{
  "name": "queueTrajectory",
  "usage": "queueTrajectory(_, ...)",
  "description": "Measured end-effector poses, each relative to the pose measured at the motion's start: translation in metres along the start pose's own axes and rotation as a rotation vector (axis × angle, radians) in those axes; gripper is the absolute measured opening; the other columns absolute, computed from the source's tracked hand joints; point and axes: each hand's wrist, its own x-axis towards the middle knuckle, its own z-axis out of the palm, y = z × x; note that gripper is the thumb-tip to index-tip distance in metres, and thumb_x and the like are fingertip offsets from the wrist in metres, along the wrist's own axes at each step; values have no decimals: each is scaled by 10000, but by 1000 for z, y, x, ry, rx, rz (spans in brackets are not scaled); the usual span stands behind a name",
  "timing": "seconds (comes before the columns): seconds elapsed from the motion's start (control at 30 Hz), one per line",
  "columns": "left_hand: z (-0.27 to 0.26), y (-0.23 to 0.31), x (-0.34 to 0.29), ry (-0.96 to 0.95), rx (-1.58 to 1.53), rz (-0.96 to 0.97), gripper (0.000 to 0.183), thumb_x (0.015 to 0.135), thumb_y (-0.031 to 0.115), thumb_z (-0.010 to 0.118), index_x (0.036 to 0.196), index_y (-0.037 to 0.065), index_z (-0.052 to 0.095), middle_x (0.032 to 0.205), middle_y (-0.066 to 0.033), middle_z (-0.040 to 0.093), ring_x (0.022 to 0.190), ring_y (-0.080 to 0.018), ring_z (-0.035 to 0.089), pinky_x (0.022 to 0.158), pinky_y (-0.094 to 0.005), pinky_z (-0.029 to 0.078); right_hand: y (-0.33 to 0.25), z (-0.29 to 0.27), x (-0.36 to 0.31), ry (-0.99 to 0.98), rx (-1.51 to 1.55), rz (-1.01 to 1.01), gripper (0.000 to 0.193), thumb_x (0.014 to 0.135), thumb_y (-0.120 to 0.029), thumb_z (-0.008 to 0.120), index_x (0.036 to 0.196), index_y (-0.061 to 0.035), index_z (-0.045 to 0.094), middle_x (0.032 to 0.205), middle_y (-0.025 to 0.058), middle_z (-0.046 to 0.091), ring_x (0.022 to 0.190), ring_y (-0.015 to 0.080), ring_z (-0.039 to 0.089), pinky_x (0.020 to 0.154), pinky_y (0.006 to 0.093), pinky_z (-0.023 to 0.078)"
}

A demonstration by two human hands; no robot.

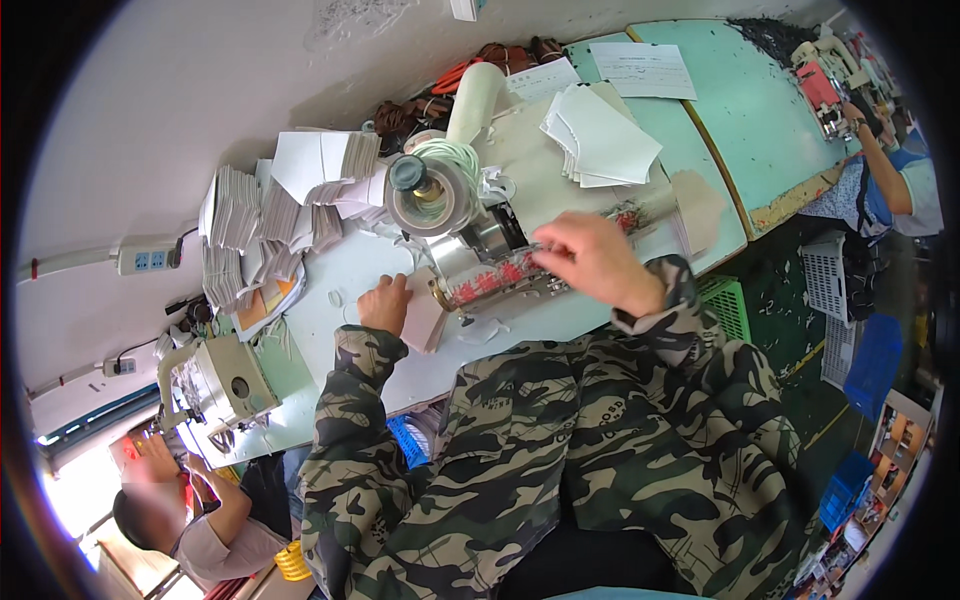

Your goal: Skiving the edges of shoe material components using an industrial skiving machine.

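Stack (426, 322) was seen on the table (420, 378), just right of the nearer left hand (385, 302), its length set bodyward; fingers were curled; the right hand (592, 262) was bunched above the machine (490, 281); neither grip could be told.

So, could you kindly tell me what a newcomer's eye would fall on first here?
Probably the machine near the middle, with its patchy red bar and the right hand at it. Next would come the camouflage jacket filling the lower middle, then the stacks of white pieces at upper left.

Left hand (384, 303) apparently against pale stack (426, 324)
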Motion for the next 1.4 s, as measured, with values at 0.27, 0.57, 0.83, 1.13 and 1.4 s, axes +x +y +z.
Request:
queueTrajectory(0.27,-4,-10,5,396,18,299,186,840,195,687,976,76,642,899,-133,669,742,-357,663,643,-460,522,-5,12,-4,-39,86,12,207,834,-96,734,1015,-15,674,855,97,683,691,219,666,644,317,531)
queueTrajectory(0.57,-160,36,7,-690,-1077,224,147,978,139,586,1005,12,654,727,1,593,607,-75,566,513,-245,470,-4,5,-3,-104,185,123,203,845,-85,720,1017,15,680,850,126,700,738,201,695,688,296,541)
queueTrajectory(0.83,-142,46,22,-460,-912,137,225,932,183,561,908,-27,636,637,-67,565,516,-136,555,466,-311,450,-3,9,14,-109,115,57,219,832,-96,726,1005,26,670,841,143,686,729,242,697,672,325,541)
queueTrajectory(1.13,-148,90,33,-435,-942,120,225,931,164,561,951,-44,645,669,-102,616,487,-164,570,457,-307,468,12,16,34,-22,-249,-258,361,761,-224,748,1047,-18,671,850,125,674,792,309,661,711,435,513)
queueTrajectory(1.4,-157,88,5,-383,-894,255,239,967,180,536,987,-33,642,746,-150,643,689,-265,678,648,-382,527,1,6,32,-323,414,253,207,829,-132,737,967,3,661,812,51,672,741,131,635,685,299,515)
